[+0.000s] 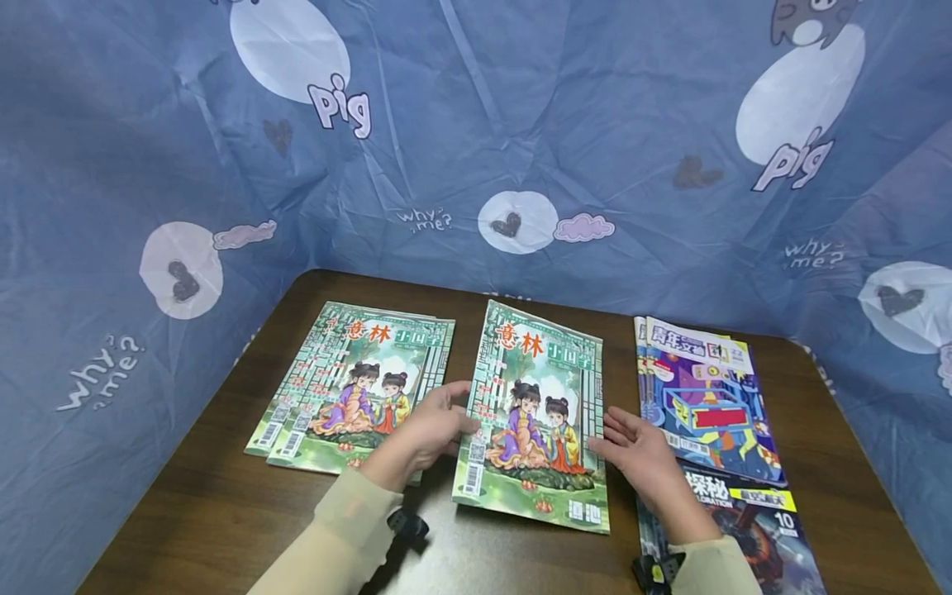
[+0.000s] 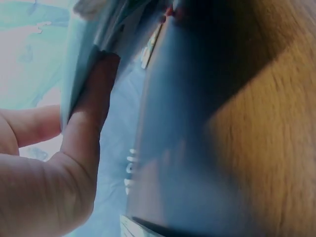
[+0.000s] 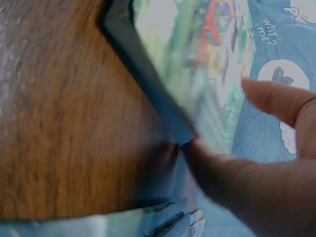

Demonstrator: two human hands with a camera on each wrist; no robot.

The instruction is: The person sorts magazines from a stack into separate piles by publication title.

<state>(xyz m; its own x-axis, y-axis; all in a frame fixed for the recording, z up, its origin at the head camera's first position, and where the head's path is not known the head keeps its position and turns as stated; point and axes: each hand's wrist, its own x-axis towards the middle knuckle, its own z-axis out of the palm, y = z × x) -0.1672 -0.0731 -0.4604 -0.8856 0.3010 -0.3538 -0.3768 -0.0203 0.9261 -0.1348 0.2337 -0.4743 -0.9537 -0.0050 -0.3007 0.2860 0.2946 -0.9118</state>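
Note:
A green magazine (image 1: 531,421) with two cartoon figures on its cover is held up over the table's middle, its underside apart from the wood in the left wrist view. My left hand (image 1: 435,426) pinches its left edge, thumb in front and a finger (image 2: 94,108) behind. At the right edge is my right hand (image 1: 640,454), fingers fairly straight; in the right wrist view one fingertip (image 3: 197,148) touches the edge. Left of these lie matching green magazines (image 1: 357,388), overlapping, partly covered by my left forearm.
On the right, a stack of purple magazines (image 1: 706,397) lies above dark magazines (image 1: 773,537), partly hidden by my right arm. The brown wooden table (image 1: 201,512) meets a blue printed cloth (image 1: 416,165) at the back and sides. Both wrists carry small black devices (image 1: 407,525).

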